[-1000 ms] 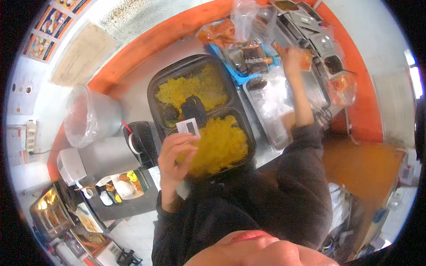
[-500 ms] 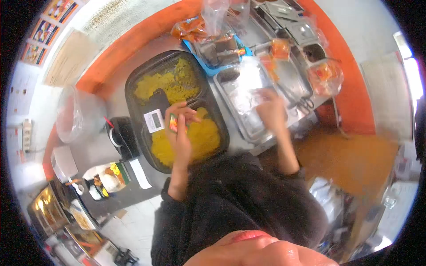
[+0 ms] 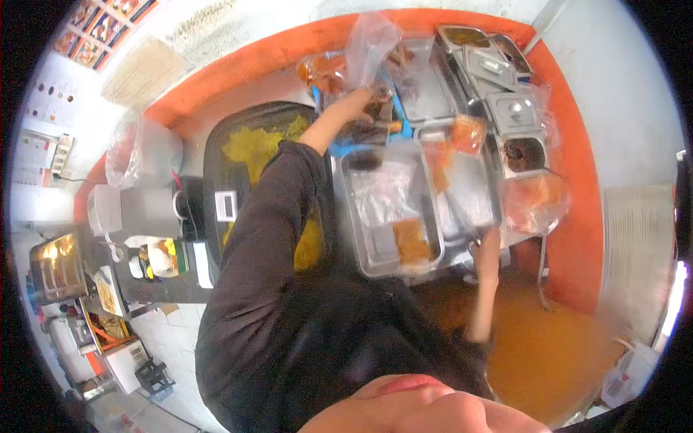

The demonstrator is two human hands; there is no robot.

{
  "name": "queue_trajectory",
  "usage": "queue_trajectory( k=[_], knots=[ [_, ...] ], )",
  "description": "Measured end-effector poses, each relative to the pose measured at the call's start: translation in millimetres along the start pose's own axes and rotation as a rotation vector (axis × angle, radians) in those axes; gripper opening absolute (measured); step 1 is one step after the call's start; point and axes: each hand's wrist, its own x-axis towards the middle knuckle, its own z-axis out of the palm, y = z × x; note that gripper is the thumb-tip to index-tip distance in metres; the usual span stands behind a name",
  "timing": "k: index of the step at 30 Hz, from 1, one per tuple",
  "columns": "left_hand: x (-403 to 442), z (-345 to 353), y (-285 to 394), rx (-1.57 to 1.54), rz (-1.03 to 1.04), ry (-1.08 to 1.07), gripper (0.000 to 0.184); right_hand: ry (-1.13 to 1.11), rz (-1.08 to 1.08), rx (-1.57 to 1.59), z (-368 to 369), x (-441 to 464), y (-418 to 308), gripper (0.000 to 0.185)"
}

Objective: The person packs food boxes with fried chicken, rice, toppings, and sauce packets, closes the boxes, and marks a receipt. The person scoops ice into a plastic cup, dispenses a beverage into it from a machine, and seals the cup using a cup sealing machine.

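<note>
My left hand [image 3: 352,107] reaches across to the packets in the blue-edged bag [image 3: 401,130], beside the clear plastic bag [image 3: 369,54]; its thumb and fingers look apart, though fingertips are partly lost among the packets. My right hand [image 3: 488,249] is closed around the handle end of metal tongs [image 3: 456,211] at the front edge of the right steel tray [image 3: 473,189]. An orange-brown packet [image 3: 412,242] and clear plastic [image 3: 384,191] lie in the nearer steel tray [image 3: 348,216]. Another orange packet [image 3: 468,135] rests at the right tray's back.
The black two-part pan [image 3: 216,155] with yellow food is partly behind my left sleeve, a white timer [image 3: 226,206] on it. Lidded steel containers [image 3: 511,112] and a bagged orange item [image 3: 535,202] stand right. A plastic-lined bin [image 3: 144,155] is at left.
My left hand has moved from over the black pan to the blue-edged bag. My right hand has left the nearer tray for the tongs. The orange-brown packet now shows in that tray.
</note>
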Motion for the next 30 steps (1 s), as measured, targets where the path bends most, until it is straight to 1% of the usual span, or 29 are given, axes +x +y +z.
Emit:
queue_trajectory(
  k=[1, 2, 3, 5, 6, 7, 8, 9, 10, 11, 12, 13, 14, 15, 16, 18, 20, 21, 22, 23, 24, 25, 26, 29, 30],
  knots=[
    [3, 5, -8, 0.069, 0.042, 0.041, 0.074, -0.024, 0.047, -0.088, 2, -1, 3, 0.043],
    [8, 10, -16, 0.057, 0.002, 0.031, 0.088, -0.059, 0.097, -0.179, 4, -1, 6, 0.045],
    [9, 9, -15, 0.053, -0.002, 0.021, 0.088, -0.069, 0.103, -0.178, -2, -1, 1, 0.045],
    [9, 3, -11, 0.038, -0.068, -0.100, 0.080, -0.154, 0.062, 0.113, -33, 2, -10, 0.044],
    [7, 1, -9, 0.027, -0.082, -0.103, 0.080, -0.232, 0.123, 0.117, -54, 9, -24, 0.035],
    [6, 0, -6, 0.095, -0.098, -0.138, 0.074, -0.313, 0.214, 0.233, -54, 9, -5, 0.026],
    [6, -6, -1, 0.167, -0.110, -0.170, 0.068, -0.371, 0.250, 0.331, -65, 9, -3, 0.026],
    [8, -18, 5, 0.163, -0.121, -0.165, 0.068, -0.425, 0.284, 0.427, -75, 12, -6, 0.026],
    [11, -30, 12, 0.151, -0.096, -0.199, 0.061, -0.433, 0.276, 0.418, -75, 18, -11, 0.026],
    [9, -34, 15, 0.136, -0.072, -0.235, 0.054, -0.363, 0.247, 0.589, -74, 22, -18, 0.025],
    [8, -33, 9, 0.127, 0.012, -0.139, 0.051, -0.293, 0.224, 0.760, -72, 25, -25, 0.023],
    [9, -32, 3, 0.117, 0.003, -0.141, 0.051, -0.345, 0.179, 0.745, -66, 34, -32, 0.028],
    [11, -40, 9, 0.110, -0.010, -0.208, 0.050, -0.394, 0.134, 0.730, -58, 49, -40, 0.032],
    [14, -45, 11, 0.106, -0.020, -0.271, 0.050, -0.304, -0.099, 0.448, -47, 64, -53, 0.037],
    [18, -42, 4, 0.063, 0.020, -0.289, 0.051, -0.191, -0.197, 0.228, -39, 79, -68, 0.038],
    [16, -55, 21, 0.068, -0.009, -0.289, 0.050, -0.210, -0.203, 0.258, -28, 114, -88, 0.039],
    [16, -59, 22, 0.078, -0.040, -0.291, 0.049, -0.361, -0.281, 0.232, -21, 147, -107, 0.045],
    [18, -56, 15, 0.033, 0.005, -0.266, 0.047, -0.362, -0.284, 0.230, -13, 161, -110, 0.045],
    [19, -52, 8, -0.012, 0.049, -0.241, 0.045, -0.384, -0.312, 0.259, 0, 172, -110, 0.051],
    [19, -53, 8, -0.012, 0.048, -0.239, 0.045, -0.407, -0.339, 0.288, 9, 182, -112, 0.057],
    [18, -55, 10, -0.080, 0.068, -0.257, 0.044, -0.408, -0.340, 0.288, 10, 190, -120, 0.057],
    [18, -57, 12, -0.149, 0.089, -0.274, 0.043, -0.425, -0.375, 0.190, 12, 196, -128, 0.061],
    [18, -56, 11, -0.152, 0.087, -0.273, 0.043, -0.445, -0.409, 0.091, 11, 199, -136, 0.064],
    [19, -53, 9, -0.218, 0.065, -0.288, 0.042, -0.467, -0.461, 0.136, 4, 203, -159, 0.066],
    [18, -53, 10, -0.215, 0.090, -0.276, 0.042, -0.471, -0.464, 0.132, 5, 205, -162, 0.066]
  ],
)
